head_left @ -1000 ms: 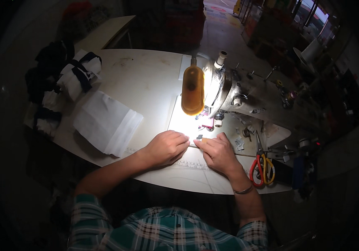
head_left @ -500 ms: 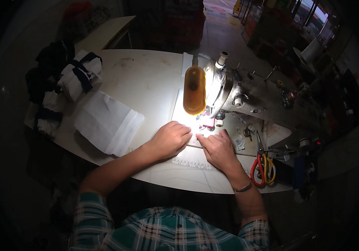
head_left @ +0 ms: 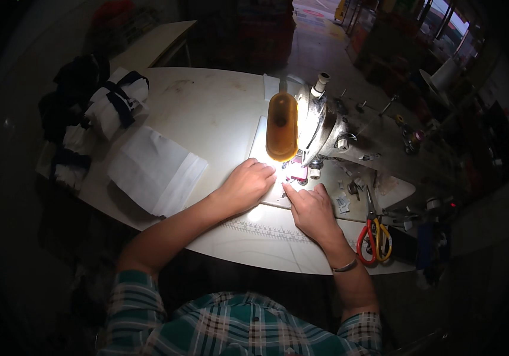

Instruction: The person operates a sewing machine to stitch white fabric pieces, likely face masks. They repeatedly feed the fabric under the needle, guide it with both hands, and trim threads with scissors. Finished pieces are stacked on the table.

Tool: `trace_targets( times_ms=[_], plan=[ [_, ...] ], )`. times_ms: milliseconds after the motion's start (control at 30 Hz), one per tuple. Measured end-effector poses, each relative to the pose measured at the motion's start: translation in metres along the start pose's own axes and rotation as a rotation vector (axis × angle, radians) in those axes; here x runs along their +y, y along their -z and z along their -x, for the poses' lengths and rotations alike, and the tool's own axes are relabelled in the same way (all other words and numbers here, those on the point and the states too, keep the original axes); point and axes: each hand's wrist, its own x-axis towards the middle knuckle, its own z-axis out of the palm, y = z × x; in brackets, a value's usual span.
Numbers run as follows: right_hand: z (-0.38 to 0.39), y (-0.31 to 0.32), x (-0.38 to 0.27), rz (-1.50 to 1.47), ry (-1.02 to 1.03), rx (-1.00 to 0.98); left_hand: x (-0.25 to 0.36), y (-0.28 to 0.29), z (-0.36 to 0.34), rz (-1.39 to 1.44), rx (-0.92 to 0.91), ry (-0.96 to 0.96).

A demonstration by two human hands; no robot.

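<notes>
My left hand rests on the bed of a sewing machine, its fingers curled and pressed together just left of the needle area. Across from it lies my right hand, index finger reaching toward the same spot and the other fingers folded under. Strong lamp glare washes out whatever lies between the fingertips, so I cannot make it out. A pink part shows by the presser foot. An amber oblong cover hangs in front of the machine head and hides part of it.
Folded white cloth lies left on the table, with dark-and-white bundles beyond it. Scissors with red and yellow handles lie right of my right hand, near small scraps. A printed ruler runs along the front.
My left hand has shifted slightly up and forward along the machine bed. My right fingertip has also edged forward a little. The whole view has shifted slightly.
</notes>
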Motion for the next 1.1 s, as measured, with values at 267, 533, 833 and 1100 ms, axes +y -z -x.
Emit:
trace_targets(
  times_ms=[267,533,833,1100],
  plan=[
    [0.002,0.003,0.002,-0.054,0.0,-0.011,-0.007,-0.01,-0.008,-0.056,0.098,0.004],
    [0.004,0.005,0.003,-0.077,0.035,0.018,-0.013,-0.019,-0.015,-0.079,0.089,0.054],
    [0.004,0.01,0.001,-0.118,0.075,0.054,-0.016,-0.024,-0.031,-0.069,-0.005,0.214],
    [0.003,0.011,0.004,-0.124,0.08,0.032,-0.039,-0.046,-0.063,0.16,0.054,0.386]
  ],
)
